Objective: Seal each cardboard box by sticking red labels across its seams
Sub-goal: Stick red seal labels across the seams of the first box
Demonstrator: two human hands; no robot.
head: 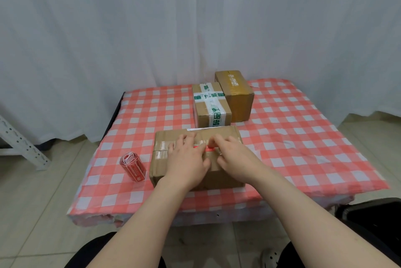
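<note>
1 red label [208, 148] lies across the seam of the nearest cardboard box [161, 169] on the counter [293, 137]. The left hand [186, 156] presses flat, grip open. The right hand [231, 151] seems to pinch the label's end in its grip. The green-taped box [209, 104] and brown-taped box [236, 94] show no red labels.

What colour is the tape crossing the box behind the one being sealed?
White tape with green printed characters, seen in the head view.
</note>
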